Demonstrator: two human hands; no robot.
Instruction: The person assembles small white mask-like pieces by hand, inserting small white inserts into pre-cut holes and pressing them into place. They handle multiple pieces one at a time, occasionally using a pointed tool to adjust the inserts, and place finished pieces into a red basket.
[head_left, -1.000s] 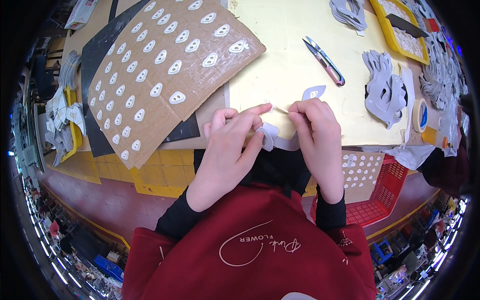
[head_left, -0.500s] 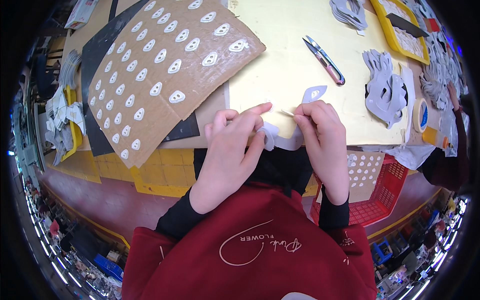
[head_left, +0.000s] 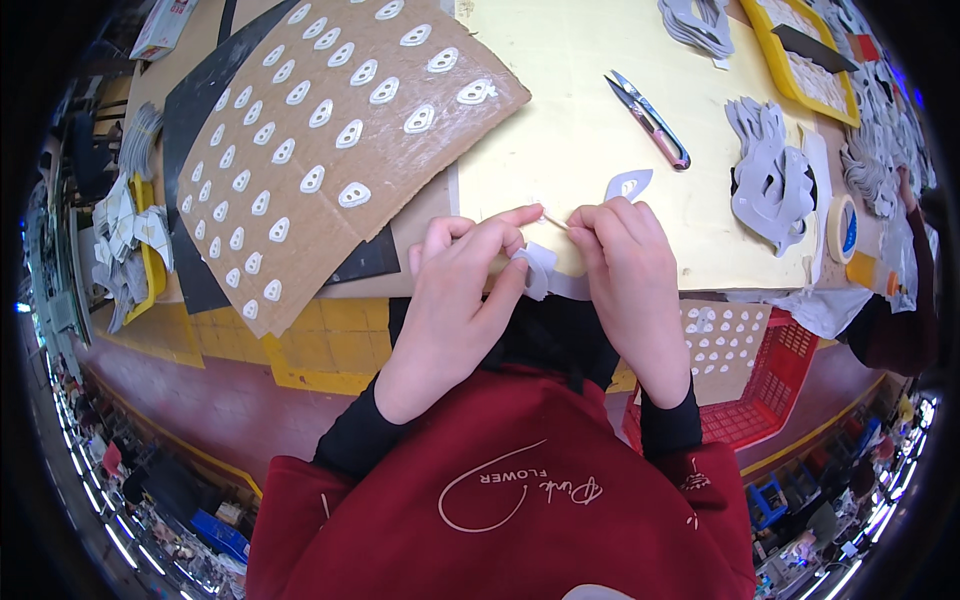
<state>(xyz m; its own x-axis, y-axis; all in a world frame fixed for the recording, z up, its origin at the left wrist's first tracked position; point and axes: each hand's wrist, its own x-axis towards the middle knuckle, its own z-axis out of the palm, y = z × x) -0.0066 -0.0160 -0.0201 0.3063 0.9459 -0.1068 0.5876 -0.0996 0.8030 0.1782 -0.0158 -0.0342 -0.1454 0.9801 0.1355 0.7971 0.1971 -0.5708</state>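
Fingers (head_left: 519, 216) of your left hand (head_left: 450, 295) close on a curled grey piece (head_left: 540, 262), with the thumb pressing it at the near edge of the table (head_left: 200, 30). Your left index finger stretches out straight, its tip at a tiny pale spot too small to make out. Your right hand (head_left: 632, 275) pinches a thin stick (head_left: 555, 220) between thumb and forefinger, and the stick points left, toward that index fingertip. More grey shows low between your hands, and a leaf-shaped grey end (head_left: 629, 185) with a cut-out lies just beyond your right knuckles; your hand hides whether these join.

Beneath your fingers is a pale yellow sheet (head_left: 550, 120). Snips (head_left: 648, 120) lie on it, farther out, their blades apart. To your left, a cardboard sheet (head_left: 385, 160) carries rows of small white pieces (head_left: 419, 118) and rests partly over a black board (head_left: 200, 85). To your right sit a pile of grey cut-outs (head_left: 770, 195), a tape roll (head_left: 841, 228) and, farther off, a yellow tray (head_left: 850, 103).
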